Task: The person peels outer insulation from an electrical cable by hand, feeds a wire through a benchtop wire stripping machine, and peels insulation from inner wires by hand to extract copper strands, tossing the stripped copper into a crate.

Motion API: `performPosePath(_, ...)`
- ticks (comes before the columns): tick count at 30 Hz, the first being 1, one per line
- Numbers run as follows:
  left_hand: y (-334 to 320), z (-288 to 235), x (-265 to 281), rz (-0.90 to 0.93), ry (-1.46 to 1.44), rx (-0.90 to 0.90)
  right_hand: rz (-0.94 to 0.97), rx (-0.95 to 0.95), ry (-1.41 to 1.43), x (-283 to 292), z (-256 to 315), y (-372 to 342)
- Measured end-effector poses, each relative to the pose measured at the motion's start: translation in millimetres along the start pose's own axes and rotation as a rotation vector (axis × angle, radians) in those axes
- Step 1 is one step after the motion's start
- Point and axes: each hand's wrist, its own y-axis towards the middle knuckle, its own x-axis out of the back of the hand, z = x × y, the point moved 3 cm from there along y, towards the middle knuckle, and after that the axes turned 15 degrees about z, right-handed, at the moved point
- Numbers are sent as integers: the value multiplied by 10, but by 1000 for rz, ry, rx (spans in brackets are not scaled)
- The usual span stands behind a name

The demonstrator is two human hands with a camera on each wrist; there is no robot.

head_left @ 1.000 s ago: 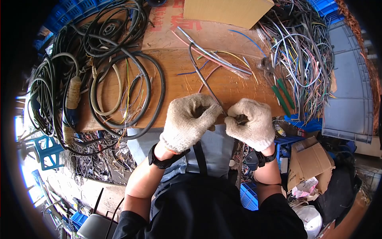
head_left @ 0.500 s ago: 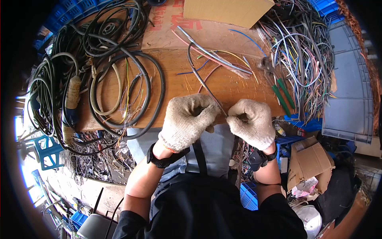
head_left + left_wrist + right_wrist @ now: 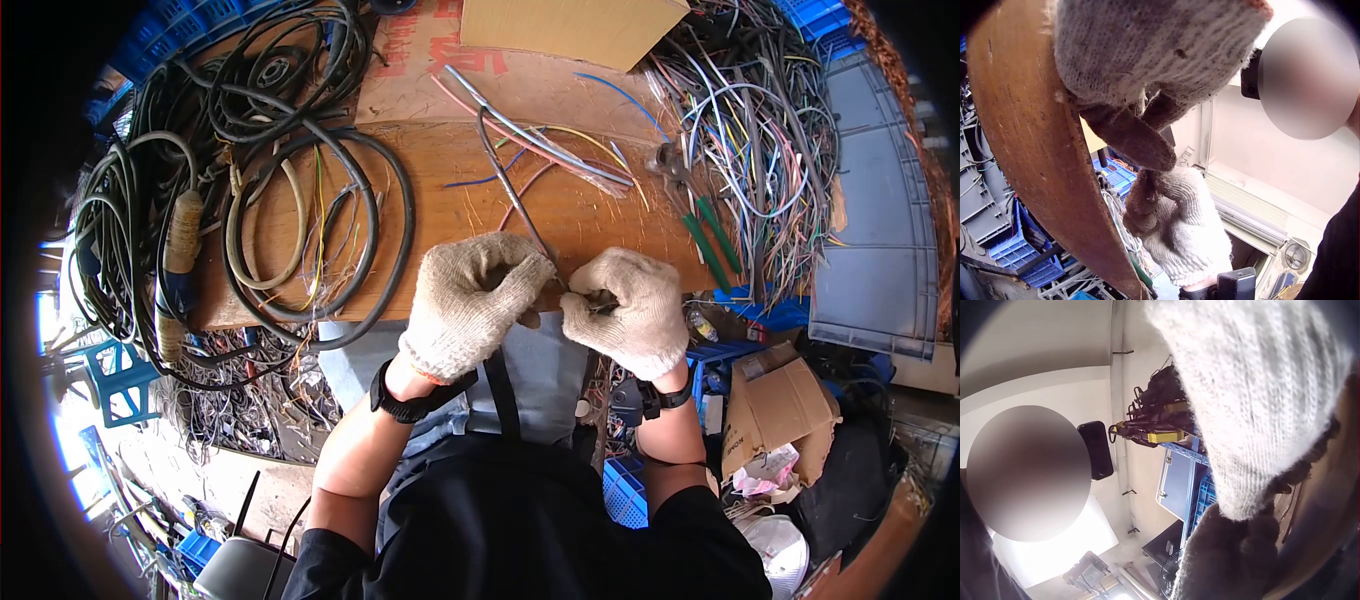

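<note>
A thin dark cable [image 3: 512, 192] runs from the middle of the wooden bench down to both gloved hands at its near edge. The left hand [image 3: 474, 305] pinches it between thumb and fingers near its lower end. Just to the right, the right hand [image 3: 630, 312] pinches the cable's end, which its fingers hide. In the left wrist view the fingertips of the left hand [image 3: 1147, 87] and the right hand [image 3: 1179, 219] almost meet. The right wrist view shows the right glove [image 3: 1260, 394] close up, with the cable out of sight.
Thick black cable coils [image 3: 375, 240] lie on the bench's left. Loose pink and grey wires [image 3: 540, 145] lie beyond the hands. Green-handled cutters [image 3: 705, 225] rest on the right beside a heap of stripped wires [image 3: 770, 150]. A cardboard box [image 3: 780, 410] stands below right.
The right hand first shifted slightly right, then back left toward the left hand. The cable between and above the hands swung slightly; both hands still pinch it.
</note>
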Motion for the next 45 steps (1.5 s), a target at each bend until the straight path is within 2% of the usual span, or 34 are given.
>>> performPosePath(8,-6,12,3,-9,33,-2,28,-9,-9,1,22,-4)
performPosePath(17,-1,7,19,-6,28,10,100,-73,199,-1,-4,-11)
performPosePath(19,-13,-17,16,-10,61,14,81,-148,372,20,-10,0)
performPosePath(23,-3,27,18,4,62,2,8,-28,175,44,2,53)
performPosePath(30,-3,55,-4,-9,63,7,40,-3,113,14,18,82)
performPosePath(36,-3,48,-11,30,193,5,63,-30,8,38,56,80)
performPosePath(42,-8,25,14,54,173,30,137,-79,148,24,-14,64)
performPosePath(45,-6,19,31,67,148,51,202,-150,314,20,-57,53)
